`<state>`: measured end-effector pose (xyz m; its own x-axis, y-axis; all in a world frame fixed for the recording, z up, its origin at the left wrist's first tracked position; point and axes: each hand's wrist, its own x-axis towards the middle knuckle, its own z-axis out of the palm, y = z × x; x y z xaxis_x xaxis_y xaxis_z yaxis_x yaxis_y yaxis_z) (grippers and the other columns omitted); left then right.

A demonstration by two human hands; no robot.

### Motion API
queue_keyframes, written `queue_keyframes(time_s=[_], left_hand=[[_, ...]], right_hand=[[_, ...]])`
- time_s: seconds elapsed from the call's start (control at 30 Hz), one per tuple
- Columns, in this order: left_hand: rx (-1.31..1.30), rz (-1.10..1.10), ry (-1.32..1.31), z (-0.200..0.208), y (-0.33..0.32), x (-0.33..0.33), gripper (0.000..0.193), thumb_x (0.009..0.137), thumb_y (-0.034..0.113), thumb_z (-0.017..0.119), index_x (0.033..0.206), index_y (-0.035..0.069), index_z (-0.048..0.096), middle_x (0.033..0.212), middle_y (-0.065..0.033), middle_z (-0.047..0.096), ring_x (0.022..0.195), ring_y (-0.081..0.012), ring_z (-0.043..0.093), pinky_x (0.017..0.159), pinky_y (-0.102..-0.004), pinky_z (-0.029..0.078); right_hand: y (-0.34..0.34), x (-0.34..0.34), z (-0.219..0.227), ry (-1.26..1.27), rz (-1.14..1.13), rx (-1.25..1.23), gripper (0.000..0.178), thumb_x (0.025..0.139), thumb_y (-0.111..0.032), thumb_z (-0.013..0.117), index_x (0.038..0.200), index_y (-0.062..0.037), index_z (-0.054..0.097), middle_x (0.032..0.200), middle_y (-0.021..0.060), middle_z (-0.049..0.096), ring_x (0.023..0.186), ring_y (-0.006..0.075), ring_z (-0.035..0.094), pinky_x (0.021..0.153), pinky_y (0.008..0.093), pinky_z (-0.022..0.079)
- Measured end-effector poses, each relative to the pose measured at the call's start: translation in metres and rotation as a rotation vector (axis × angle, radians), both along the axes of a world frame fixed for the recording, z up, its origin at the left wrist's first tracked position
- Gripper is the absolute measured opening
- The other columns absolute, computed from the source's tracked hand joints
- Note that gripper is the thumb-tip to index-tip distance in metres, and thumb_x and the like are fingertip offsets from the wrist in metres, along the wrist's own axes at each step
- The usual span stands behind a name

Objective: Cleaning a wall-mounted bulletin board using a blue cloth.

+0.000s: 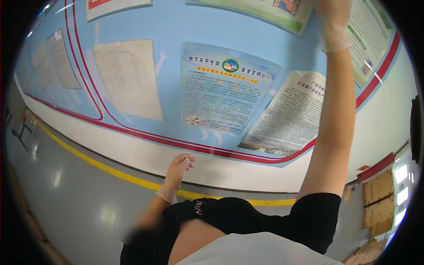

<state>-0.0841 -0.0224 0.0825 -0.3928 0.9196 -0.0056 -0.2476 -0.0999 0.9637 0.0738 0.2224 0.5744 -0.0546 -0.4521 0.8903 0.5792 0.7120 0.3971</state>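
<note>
Wearing translucent gloves (167, 193), right hand (334, 20) near glossy sheet (260, 12), smooth blue board (170, 27)

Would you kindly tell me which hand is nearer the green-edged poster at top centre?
Right. The right hand is beside the right end of the green-edged poster, contact unclear; the left hand is far below it, before the white lower wall.

We record thin, translucent gloves (167, 192) on the left hand (179, 168) and the right hand (334, 22), with a loose, wrinkled cuff at each wrist. Below the hands we note a black short-sleeved shirt (238, 216) with small pale lettering (199, 206) in front. Lower still, we find a smooth white piece (260, 251), kind undetermined.
</note>
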Motion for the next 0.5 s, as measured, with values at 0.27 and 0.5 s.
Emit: queue_keyframes(time_s=[0.27, 0.5], left_hand=[[-0.048, -0.122, 0.061, -0.002, -0.010, -0.009, 0.024, 0.096, 0.016, 0.048, 0.108, 0.004, 0.064, 0.100, -0.0032, 0.065, 0.085, -0.0102, 0.055, 0.078, -0.0254, 0.043], [-0.090, -0.089, 0.034, -0.005, -0.026, -0.012, 0.024, 0.096, 0.015, 0.047, 0.103, 0.004, 0.066, 0.096, -0.0024, 0.065, 0.082, -0.0102, 0.053, 0.077, -0.0250, 0.043]], right_hand=[[-0.034, 0.018, -0.149, -0.186, -0.129, -0.367, 0.047, 0.066, -0.001, 0.066, 0.110, -0.0164, 0.064, 0.118, 0.0114, 0.058, 0.107, 0.0346, 0.056, 0.087, 0.0416, 0.049], [-0.048, 0.013, -0.089, -0.524, 0.020, -0.298, 0.039, 0.072, 0.005, 0.066, 0.107, -0.0115, 0.067, 0.109, 0.0128, 0.060, 0.098, 0.0312, 0.060, 0.084, 0.0350, 0.050]])
